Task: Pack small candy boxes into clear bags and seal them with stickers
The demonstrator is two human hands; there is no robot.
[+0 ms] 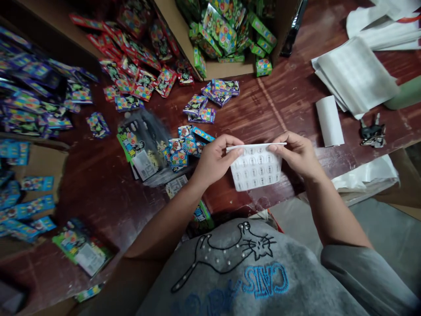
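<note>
My left hand [213, 160] and right hand [297, 153] both pinch the sticker sheet [256, 169], held up above the dark red table [279, 101]. Left fingers are closed on the sheet's upper left corner, thumb on the near face. Right fingers are closed on the upper right corner, at the top edge, which folds over toward me. The sheet is white with rows of small round stickers and hangs down between my hands.

Just left of the sheet: a cluster of small colourful packets [184, 147], some touching my left hand's far side. Further left, a blurred larger pack [143, 145]. Beyond the sheet, the cardboard box of green packets [230, 30]. Right of the sheet: a white paper slip [329, 120], then a key bunch [371, 131]. Up and right, a stack of white sheets [355, 74]. Far left of the sheet, blue packets [29, 92] are piled.
</note>
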